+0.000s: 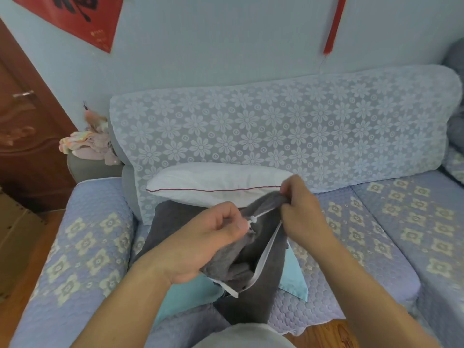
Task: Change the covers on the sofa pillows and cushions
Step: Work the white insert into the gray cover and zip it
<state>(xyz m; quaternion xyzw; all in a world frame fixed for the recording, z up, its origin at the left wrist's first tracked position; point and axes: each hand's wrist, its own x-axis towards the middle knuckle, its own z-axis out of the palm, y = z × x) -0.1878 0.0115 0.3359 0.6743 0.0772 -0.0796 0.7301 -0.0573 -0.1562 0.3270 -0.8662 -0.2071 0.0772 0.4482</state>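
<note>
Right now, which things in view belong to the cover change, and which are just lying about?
In the job: grey cover, held by left hand and right hand; white pillow; light blue cloth.
Lying about: clothes pile; red wall poster; cardboard box.

Grey cover (253,252) fuzzy matt cloth; sofa throw (376,222) quilted fabric; backrest drape (276,126) lace.

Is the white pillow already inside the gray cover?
No, the white pillow lies bare against the sofa back, while both hands hold the gray cover in front of it.

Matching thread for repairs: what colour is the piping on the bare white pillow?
Dark red piping, seen in the head view.
</note>
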